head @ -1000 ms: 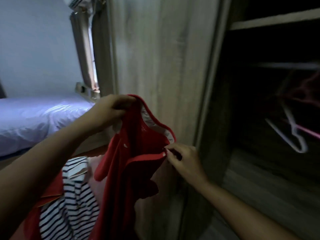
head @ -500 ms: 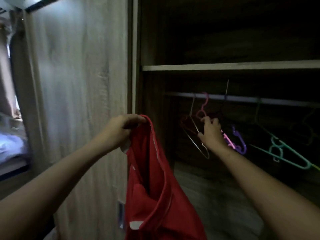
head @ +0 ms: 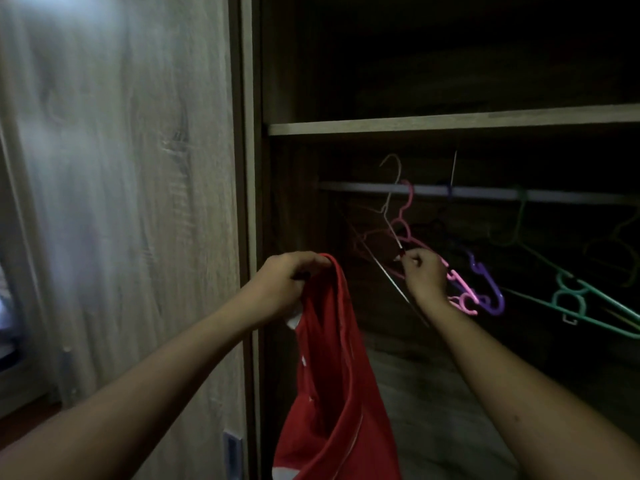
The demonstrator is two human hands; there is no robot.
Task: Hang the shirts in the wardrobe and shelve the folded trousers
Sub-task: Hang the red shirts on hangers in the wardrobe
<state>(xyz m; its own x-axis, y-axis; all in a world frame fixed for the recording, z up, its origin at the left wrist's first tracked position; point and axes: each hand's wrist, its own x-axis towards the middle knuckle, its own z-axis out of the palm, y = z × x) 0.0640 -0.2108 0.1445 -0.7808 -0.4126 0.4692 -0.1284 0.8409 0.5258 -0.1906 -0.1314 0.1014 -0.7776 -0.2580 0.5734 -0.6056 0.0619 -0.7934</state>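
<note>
A red shirt (head: pixel 337 393) hangs from my left hand (head: pixel 284 282), which grips it by the collar in front of the open wardrobe. My right hand (head: pixel 424 271) reaches inside and pinches a thin wire hanger (head: pixel 389 209); its hook rises above the grey rail (head: pixel 360 187), off it. Just behind my right hand a pink hanger (head: pixel 407 202) hangs on the rail. The folded trousers are out of view.
A purple hanger (head: pixel 486 282) and a green hanger (head: pixel 571 299) hang further right on the rail. A wooden shelf (head: pixel 450 123) runs above it. The wardrobe's sliding door (head: pixel 121 202) stands at the left, close to my left arm.
The view swung from the bed and striped shirt to the wardrobe's inside. My right hand let go of the red shirt, reached in and took the wire hanger, lifting its hook above the rail.
</note>
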